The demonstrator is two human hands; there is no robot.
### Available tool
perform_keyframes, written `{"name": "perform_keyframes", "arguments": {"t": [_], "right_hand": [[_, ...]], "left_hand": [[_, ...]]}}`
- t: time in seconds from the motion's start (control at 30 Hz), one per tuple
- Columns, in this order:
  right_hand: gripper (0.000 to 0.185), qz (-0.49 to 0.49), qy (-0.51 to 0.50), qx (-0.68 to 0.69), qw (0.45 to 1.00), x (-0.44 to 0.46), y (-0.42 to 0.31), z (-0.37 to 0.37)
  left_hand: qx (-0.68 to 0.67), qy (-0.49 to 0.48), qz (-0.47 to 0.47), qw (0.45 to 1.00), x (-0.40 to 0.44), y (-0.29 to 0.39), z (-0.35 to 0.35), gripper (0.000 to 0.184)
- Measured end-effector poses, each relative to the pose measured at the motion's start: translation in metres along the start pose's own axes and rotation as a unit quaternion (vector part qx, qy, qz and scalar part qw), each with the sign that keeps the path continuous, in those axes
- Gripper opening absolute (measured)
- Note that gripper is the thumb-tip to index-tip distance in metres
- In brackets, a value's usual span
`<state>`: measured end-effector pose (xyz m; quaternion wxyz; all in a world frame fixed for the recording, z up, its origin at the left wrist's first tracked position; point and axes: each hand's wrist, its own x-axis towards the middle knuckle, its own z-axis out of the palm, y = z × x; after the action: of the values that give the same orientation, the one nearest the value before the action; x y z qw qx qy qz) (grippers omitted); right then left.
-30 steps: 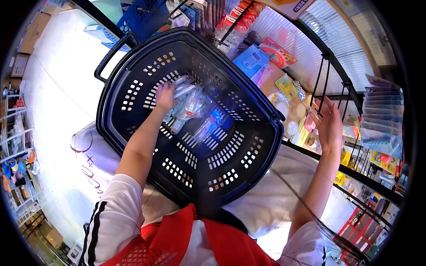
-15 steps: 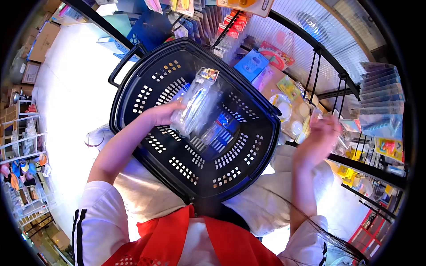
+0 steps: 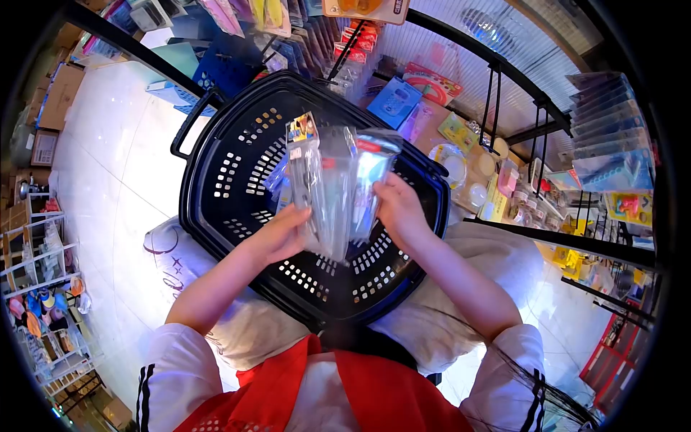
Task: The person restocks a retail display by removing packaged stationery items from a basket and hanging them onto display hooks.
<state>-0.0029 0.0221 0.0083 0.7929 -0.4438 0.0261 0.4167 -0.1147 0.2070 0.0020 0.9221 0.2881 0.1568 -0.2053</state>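
Observation:
My left hand (image 3: pixel 284 234) is closed on the left side of several clear plastic packets (image 3: pixel 327 194), held up over a black basket (image 3: pixel 324 306). A small picture label shows at the top of the leftmost packet. At the bundle's right side, my right hand (image 3: pixel 397 209) grips a shiny packet with a red mark (image 3: pixel 371 169). The basket rests on my lap, its side walls full of small slots. Some blue and clear packets (image 3: pixel 278 180) lie inside it, partly hidden behind the bundle.
Black metal rails and hooks (image 3: pixel 536 151) stand at the right, with hanging packets (image 3: pixel 612 144) beyond. A blue box (image 3: pixel 394 102) and small goods lie on a shelf ahead. White racks (image 3: pixel 43 288) stand at the far left.
The packets have been lifted from inside the basket and turned more upright. My right hand has come from the rails at the right to the bundle and taken hold of a packet.

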Motion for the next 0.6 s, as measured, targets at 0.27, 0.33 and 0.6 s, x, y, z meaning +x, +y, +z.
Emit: {"name": "perform_keyframes", "arguments": {"t": [0.27, 0.33, 0.6], "right_hand": [[0.018, -0.087, 0.076, -0.090, 0.989, 0.016, -0.013, -0.011], [0.016, -0.097, 0.084, -0.081, 0.988, 0.018, -0.014, -0.008], [0.027, 0.045, 0.006, 0.049, 0.998, 0.009, 0.000, 0.009]], "left_hand": [[0.051, 0.092, 0.043, 0.994, 0.013, 0.010, 0.010, 0.038], [0.057, 0.101, 0.049, 0.992, 0.013, 0.009, 0.011, 0.037], [0.080, 0.078, 0.022, 0.994, 0.013, -0.005, 0.012, 0.034]]}}
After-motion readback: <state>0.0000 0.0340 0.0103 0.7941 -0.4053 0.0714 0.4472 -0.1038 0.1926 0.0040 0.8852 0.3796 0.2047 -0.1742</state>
